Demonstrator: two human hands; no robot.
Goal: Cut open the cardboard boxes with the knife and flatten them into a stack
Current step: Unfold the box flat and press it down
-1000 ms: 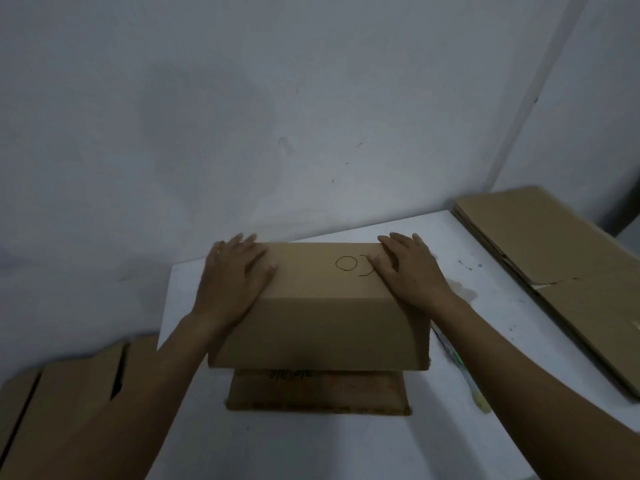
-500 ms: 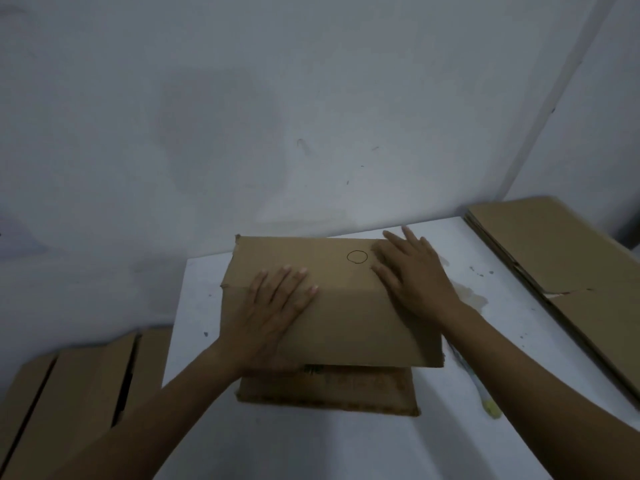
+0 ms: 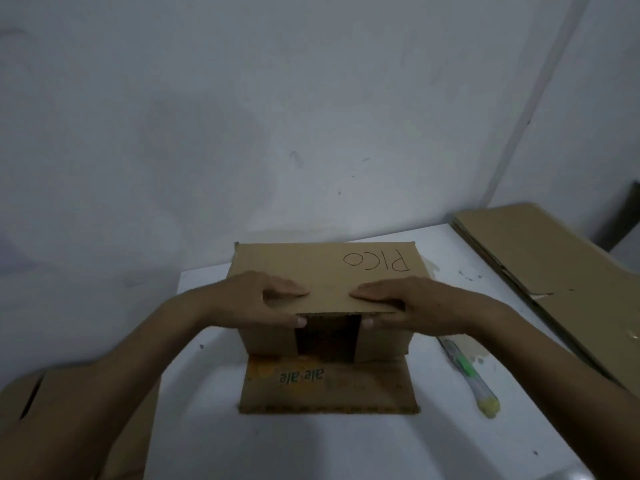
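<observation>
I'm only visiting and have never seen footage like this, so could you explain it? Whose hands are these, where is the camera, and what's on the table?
There is no machine here. A person wears a wide-angle camera on the head, so this single view looks forward and down at their own bare hands. A cardboard box stands on a white table near a wall. The left hand and right hand each pinch the near edge of its top flap, marked PICO, with fingers on top and thumbs beneath. The bottom flap lies open on the table towards the person, and the box's dark inside shows. A green and yellow knife lies untouched on the table, right of the box. Farther right lies flattened cardboard. The job is cutting boxes open and flattening them.
</observation>
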